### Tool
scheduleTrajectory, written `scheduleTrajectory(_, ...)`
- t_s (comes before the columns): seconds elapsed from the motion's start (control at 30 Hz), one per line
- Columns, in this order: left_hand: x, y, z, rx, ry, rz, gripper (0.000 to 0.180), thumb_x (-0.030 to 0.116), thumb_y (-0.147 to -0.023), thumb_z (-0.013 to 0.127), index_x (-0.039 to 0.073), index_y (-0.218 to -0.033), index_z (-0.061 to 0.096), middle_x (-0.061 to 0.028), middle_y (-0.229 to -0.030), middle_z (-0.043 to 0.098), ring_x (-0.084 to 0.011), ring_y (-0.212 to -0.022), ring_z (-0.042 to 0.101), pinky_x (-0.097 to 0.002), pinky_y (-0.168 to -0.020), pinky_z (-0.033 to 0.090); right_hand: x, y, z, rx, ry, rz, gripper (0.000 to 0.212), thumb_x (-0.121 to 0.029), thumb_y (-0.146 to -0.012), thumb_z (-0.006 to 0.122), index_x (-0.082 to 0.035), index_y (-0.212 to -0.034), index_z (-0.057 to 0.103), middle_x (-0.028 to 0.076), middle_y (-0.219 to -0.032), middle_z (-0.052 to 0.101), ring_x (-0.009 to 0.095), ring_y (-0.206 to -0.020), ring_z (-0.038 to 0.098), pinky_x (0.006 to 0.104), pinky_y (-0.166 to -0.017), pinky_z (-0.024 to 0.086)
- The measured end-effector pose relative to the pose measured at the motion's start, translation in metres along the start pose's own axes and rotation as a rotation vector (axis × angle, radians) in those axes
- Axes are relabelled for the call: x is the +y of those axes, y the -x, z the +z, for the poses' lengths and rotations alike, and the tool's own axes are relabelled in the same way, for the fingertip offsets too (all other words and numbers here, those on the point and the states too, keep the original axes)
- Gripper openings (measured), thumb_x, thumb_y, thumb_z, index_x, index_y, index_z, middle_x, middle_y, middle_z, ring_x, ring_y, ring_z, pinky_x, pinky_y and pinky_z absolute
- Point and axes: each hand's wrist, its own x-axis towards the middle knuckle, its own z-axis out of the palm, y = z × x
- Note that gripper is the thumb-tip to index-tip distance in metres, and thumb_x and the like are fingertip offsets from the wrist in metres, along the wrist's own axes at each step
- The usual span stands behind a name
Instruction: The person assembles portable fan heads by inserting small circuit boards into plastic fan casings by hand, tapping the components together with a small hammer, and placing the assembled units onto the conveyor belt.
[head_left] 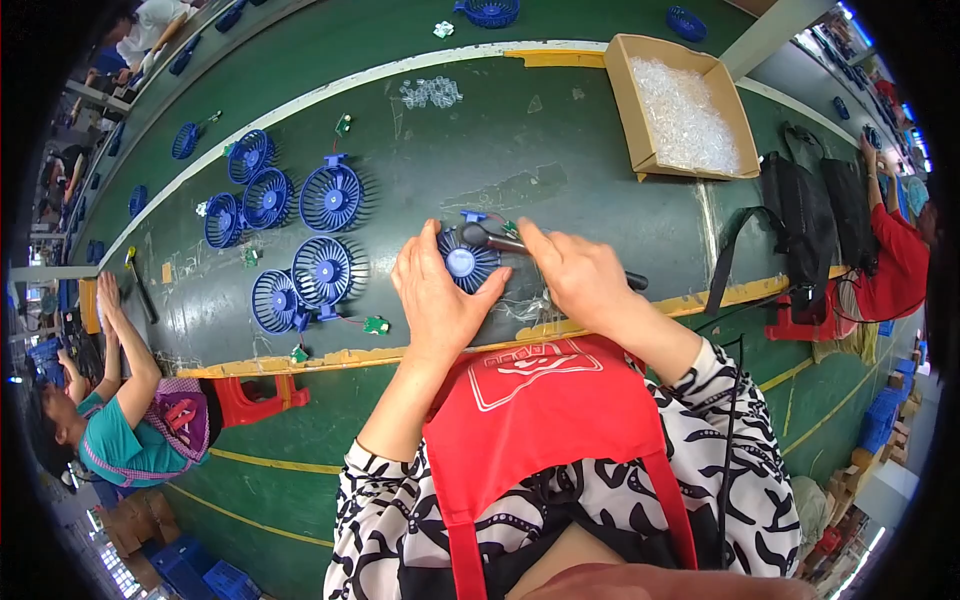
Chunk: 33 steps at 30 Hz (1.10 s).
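At the left of the frame, a cluster of blue fan grilles (300, 235) lies on the green table (560, 130). Near the centre, the left hand (435, 295) cups a blue fan (468, 262), fingers curled around it. Just right, the right hand (580, 275) pinches a black tool (490, 238) against the fan. A cardboard box (680, 105) sits upper right.

Bright, even light; sharp centre, strong fisheye bending, dark corners.
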Motion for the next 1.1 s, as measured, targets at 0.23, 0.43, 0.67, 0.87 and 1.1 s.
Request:
scheduleTrajectory(0.23,-0.01,0.005,-0.001,0.013,0.061,0.085,0.096,0.031,-0.06,0.088,-0.004,-0.134,0.038,-0.0198,-0.121,0.053,-0.0365,-0.116,0.047,-0.0474,-0.102,0.033,0.026,-0.012,0.0,-0.159,0.223,0.331,0.025,-0.006,-0.082,0.065,0.0,-0.106,0.06,0.016,-0.086,0.065,0.033,-0.08,0.064,0.0427,-0.066,0.052)
scheduleTrajectory(0.43,-0.014,0.009,-0.005,0.037,0.314,0.064,0.094,0.023,-0.059,0.088,-0.004,-0.133,0.037,-0.0191,-0.121,0.054,-0.0355,-0.113,0.05,-0.043,-0.099,0.041,0.008,-0.028,0.024,-0.027,-0.596,0.543,0.023,-0.012,-0.092,0.062,0.006,-0.107,0.064,0.011,-0.096,0.068,0.016,-0.087,0.065,0.029,-0.076,0.051)
scheduleTrajectory(0.67,-0.016,0.015,-0.001,0.092,0.449,-0.027,0.09,0.023,-0.059,0.088,-0.002,-0.13,0.039,-0.0181,-0.121,0.054,-0.0345,-0.112,0.052,-0.0426,-0.097,0.043,-0.003,-0.028,0.036,-0.173,-0.719,0.642,0.015,-0.009,-0.09,0.061,0.004,-0.09,0.068,0.001,-0.069,0.063,0.004,-0.063,0.051,0.0242,-0.053,0.041)
scheduleTrajectory(0.87,-0.012,0.011,-0.004,0.046,0.364,0.029,0.089,0.022,-0.059,0.088,-0.001,-0.129,0.04,-0.0186,-0.121,0.052,-0.0354,-0.112,0.05,-0.0433,-0.097,0.042,-0.001,-0.035,0.03,-0.223,-0.621,0.637,0.019,-0.013,-0.092,0.061,0.005,-0.094,0.067,0.001,-0.069,0.062,0.005,-0.064,0.052,0.0246,-0.056,0.043)
scheduleTrajectory(1.1,-0.002,0.01,-0.006,-0.028,0.353,0.141,0.086,0.02,-0.061,0.087,0.0,-0.131,0.041,-0.0189,-0.127,0.05,-0.0335,-0.115,0.052,-0.0413,-0.1,0.041,0.01,-0.025,0.045,-0.144,-0.923,0.679,0.023,-0.019,-0.093,0.061,0.003,-0.094,0.068,0.004,-0.071,0.064,0.007,-0.064,0.053,0.0267,-0.058,0.046)
